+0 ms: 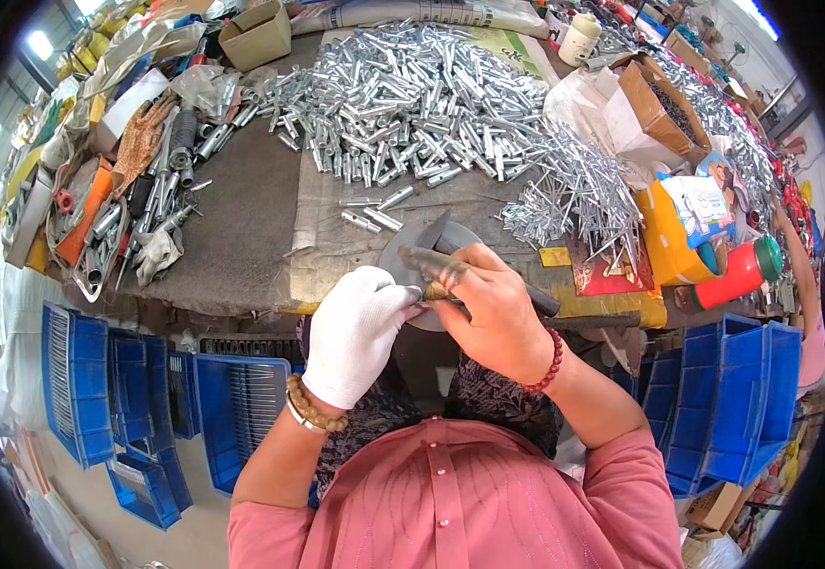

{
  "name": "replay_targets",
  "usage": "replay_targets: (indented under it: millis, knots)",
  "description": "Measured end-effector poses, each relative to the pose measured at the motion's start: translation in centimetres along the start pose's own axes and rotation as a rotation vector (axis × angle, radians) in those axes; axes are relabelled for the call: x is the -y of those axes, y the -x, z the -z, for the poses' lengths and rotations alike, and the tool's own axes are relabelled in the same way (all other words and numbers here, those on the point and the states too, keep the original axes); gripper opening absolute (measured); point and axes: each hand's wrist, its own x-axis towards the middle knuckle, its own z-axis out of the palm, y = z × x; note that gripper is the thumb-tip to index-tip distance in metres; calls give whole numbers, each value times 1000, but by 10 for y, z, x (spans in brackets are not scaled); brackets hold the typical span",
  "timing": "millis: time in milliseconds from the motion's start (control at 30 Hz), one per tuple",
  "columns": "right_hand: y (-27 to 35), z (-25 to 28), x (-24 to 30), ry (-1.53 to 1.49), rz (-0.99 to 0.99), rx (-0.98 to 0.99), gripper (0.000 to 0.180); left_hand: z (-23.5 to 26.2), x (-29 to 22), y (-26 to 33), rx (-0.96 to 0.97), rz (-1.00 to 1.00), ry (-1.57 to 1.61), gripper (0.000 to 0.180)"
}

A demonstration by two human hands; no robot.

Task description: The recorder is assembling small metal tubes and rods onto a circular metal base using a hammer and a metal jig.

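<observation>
My left hand (357, 332), in a white glove, is closed with its fingertips pinched together at the table's front edge. My right hand (500, 308) is bare apart from a grey-brown finger cover (428, 264), and it is also pinched shut. Its fingertips meet the gloved ones around something small that the fingers mostly hide. Beneath both hands lies a round grey metal disc (395, 258). Resting across it is a hammer (431, 232), whose dark handle (541, 302) passes under my right hand. A few loose silver metal sleeves (382, 219) lie just beyond the disc.
A large heap of silver sleeves (412, 104) covers the far table. Thin metal pins (583, 194) pile at right, beside an open cardboard box (659, 109), a yellow container (668, 237) and a red jar (730, 275). Tools (151, 190) crowd the left. Blue bins (241, 408) stand below.
</observation>
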Motion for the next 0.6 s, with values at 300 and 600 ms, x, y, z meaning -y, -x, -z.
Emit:
replay_targets:
  millis: [300, 600]
  knots:
    - [2, 13, 9, 254, 115, 133, 28, 1, -5, -1, 59, 54, -76, 16]
    - [22, 47, -30, 439, -99, 44, 19, 2, -3, 1, -12, 13, 10, 17]
